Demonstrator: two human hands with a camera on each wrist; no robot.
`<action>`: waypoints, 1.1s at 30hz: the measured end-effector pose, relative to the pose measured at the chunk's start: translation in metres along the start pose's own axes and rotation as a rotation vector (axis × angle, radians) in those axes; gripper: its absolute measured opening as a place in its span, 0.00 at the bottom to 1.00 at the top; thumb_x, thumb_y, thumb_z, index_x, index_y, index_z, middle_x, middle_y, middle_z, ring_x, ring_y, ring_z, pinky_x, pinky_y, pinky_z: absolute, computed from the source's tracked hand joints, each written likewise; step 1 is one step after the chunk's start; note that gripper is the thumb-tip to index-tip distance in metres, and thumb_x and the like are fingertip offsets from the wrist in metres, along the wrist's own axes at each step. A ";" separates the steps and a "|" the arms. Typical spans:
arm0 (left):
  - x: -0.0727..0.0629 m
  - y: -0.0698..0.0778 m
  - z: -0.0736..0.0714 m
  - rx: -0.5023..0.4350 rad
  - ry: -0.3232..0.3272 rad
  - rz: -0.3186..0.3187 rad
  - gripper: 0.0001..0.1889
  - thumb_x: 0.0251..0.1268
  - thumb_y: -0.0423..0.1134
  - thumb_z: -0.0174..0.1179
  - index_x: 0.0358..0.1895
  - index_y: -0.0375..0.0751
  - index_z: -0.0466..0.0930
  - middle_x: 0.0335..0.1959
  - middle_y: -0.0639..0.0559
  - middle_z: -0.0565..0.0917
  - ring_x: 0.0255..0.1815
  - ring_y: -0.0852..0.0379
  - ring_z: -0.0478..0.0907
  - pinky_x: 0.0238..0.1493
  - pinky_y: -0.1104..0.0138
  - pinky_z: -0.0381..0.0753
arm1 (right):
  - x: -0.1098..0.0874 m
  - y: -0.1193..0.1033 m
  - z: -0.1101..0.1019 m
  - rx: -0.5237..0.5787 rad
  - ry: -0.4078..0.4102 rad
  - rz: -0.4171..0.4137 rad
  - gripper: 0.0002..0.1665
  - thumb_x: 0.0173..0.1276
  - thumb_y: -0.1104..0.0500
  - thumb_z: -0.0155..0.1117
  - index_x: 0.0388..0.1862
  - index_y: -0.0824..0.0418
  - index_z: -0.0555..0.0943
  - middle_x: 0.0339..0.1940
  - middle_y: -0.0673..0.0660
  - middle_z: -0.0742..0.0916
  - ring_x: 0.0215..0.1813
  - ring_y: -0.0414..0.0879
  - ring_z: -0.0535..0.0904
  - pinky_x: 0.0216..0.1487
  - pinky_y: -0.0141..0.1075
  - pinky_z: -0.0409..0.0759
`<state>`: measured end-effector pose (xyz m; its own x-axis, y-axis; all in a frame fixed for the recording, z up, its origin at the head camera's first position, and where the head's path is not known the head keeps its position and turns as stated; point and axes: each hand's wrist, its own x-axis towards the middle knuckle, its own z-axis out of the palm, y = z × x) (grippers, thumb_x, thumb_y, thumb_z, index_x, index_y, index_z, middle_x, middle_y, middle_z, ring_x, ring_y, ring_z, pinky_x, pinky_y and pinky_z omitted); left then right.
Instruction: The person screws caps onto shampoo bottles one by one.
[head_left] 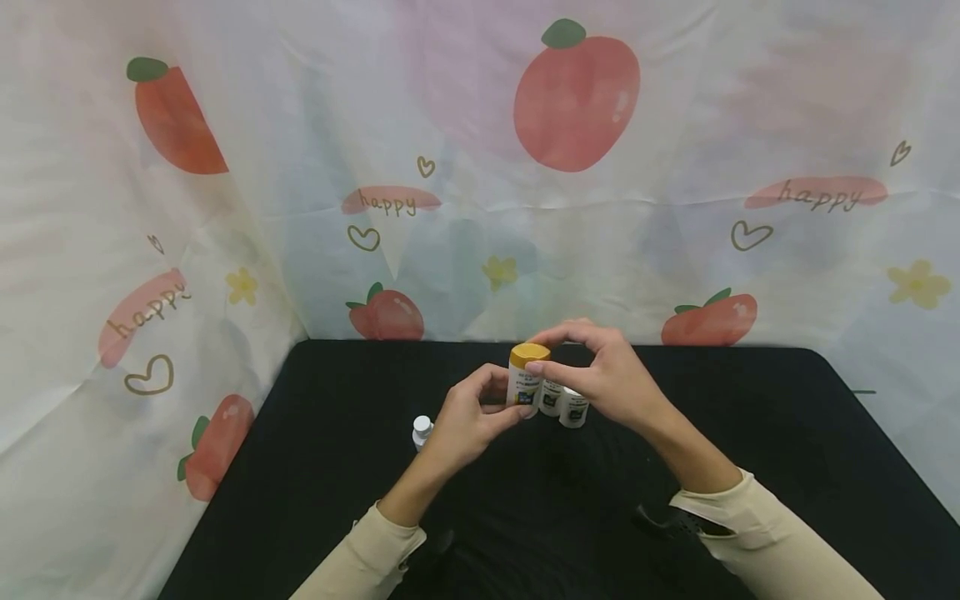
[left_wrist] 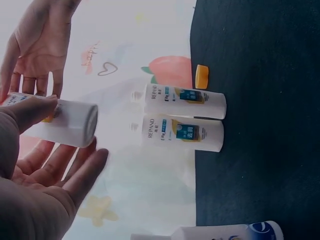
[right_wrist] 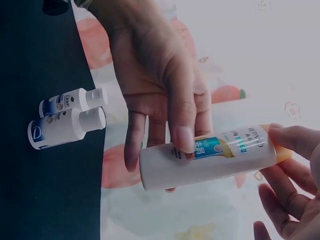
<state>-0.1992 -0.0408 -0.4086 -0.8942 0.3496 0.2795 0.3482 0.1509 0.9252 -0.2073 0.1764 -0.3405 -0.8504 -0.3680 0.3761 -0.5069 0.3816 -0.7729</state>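
A white shampoo-type bottle [head_left: 524, 388] with a yellow cap [head_left: 529, 356] is held upright above the table. My left hand [head_left: 468, 415] grips its lower body, thumb across the label in the right wrist view. The fingers and thumb of my right hand [head_left: 600, 367] pinch the yellow cap at the top. Just beyond the hands, two matching white bottles [left_wrist: 186, 101] [left_wrist: 183, 133] stand side by side with bare nozzles. A loose yellow cap [left_wrist: 201, 76] lies on the table beside them.
Two white Dove bottles [right_wrist: 70, 100] [right_wrist: 65, 127] with white caps stand on the black table [head_left: 360, 392], left of my left hand. A printed cloth [head_left: 465, 108] with fruit and hearts hangs behind the table and along its left side.
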 end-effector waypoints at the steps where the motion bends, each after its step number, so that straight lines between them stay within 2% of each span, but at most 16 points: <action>1: 0.000 0.001 0.000 -0.002 -0.007 -0.002 0.18 0.62 0.35 0.73 0.53 0.40 0.78 0.50 0.45 0.83 0.53 0.51 0.83 0.54 0.59 0.85 | -0.001 0.000 0.000 -0.006 0.000 0.001 0.14 0.67 0.53 0.74 0.51 0.47 0.87 0.50 0.47 0.85 0.58 0.45 0.76 0.67 0.58 0.67; 7: 0.001 0.003 -0.006 0.001 -0.016 0.008 0.18 0.63 0.36 0.72 0.54 0.42 0.79 0.50 0.47 0.83 0.54 0.52 0.83 0.54 0.61 0.85 | -0.003 0.002 0.005 -0.015 -0.017 0.012 0.13 0.67 0.52 0.74 0.50 0.46 0.87 0.50 0.46 0.85 0.56 0.44 0.76 0.64 0.56 0.69; 13: 0.005 0.007 -0.012 0.016 0.007 0.061 0.17 0.62 0.36 0.73 0.53 0.43 0.81 0.47 0.49 0.84 0.51 0.55 0.84 0.52 0.62 0.86 | -0.003 0.007 0.011 -0.022 -0.028 0.008 0.12 0.67 0.52 0.74 0.49 0.48 0.88 0.49 0.47 0.85 0.54 0.44 0.76 0.59 0.52 0.73; 17: 0.007 0.010 -0.015 0.029 0.004 0.090 0.17 0.62 0.35 0.73 0.52 0.40 0.81 0.46 0.47 0.85 0.49 0.54 0.86 0.51 0.61 0.86 | -0.003 0.008 0.015 0.006 -0.036 0.015 0.12 0.68 0.52 0.73 0.50 0.47 0.87 0.49 0.47 0.85 0.54 0.44 0.77 0.58 0.51 0.75; 21: 0.008 0.009 -0.017 0.017 -0.012 0.096 0.16 0.63 0.34 0.72 0.52 0.38 0.81 0.46 0.45 0.85 0.47 0.53 0.88 0.49 0.59 0.87 | -0.003 0.009 0.019 0.032 -0.034 0.009 0.13 0.67 0.53 0.74 0.50 0.45 0.87 0.46 0.44 0.85 0.52 0.42 0.79 0.55 0.45 0.80; 26: 0.008 0.008 -0.021 0.027 -0.021 0.089 0.16 0.63 0.35 0.72 0.52 0.40 0.81 0.47 0.48 0.85 0.47 0.56 0.87 0.49 0.60 0.87 | -0.004 0.013 0.023 0.034 -0.028 0.006 0.13 0.67 0.54 0.74 0.50 0.45 0.87 0.44 0.43 0.85 0.49 0.45 0.80 0.49 0.37 0.81; 29: 0.007 0.008 -0.023 0.043 -0.025 0.086 0.15 0.63 0.36 0.72 0.51 0.41 0.82 0.47 0.50 0.85 0.47 0.57 0.87 0.48 0.62 0.87 | -0.005 0.015 0.025 0.029 -0.027 0.012 0.13 0.67 0.55 0.74 0.50 0.45 0.87 0.43 0.44 0.85 0.47 0.46 0.79 0.48 0.41 0.81; 33: 0.008 0.005 -0.027 0.071 -0.025 0.076 0.15 0.61 0.38 0.73 0.49 0.43 0.83 0.46 0.52 0.86 0.46 0.59 0.87 0.47 0.67 0.87 | -0.004 0.016 0.029 -0.041 -0.028 -0.017 0.13 0.67 0.53 0.74 0.50 0.47 0.87 0.44 0.44 0.85 0.48 0.43 0.79 0.53 0.49 0.77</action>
<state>-0.2120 -0.0621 -0.3947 -0.8576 0.3854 0.3407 0.4344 0.1879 0.8809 -0.2082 0.1597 -0.3688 -0.8378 -0.3977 0.3740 -0.5268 0.4092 -0.7450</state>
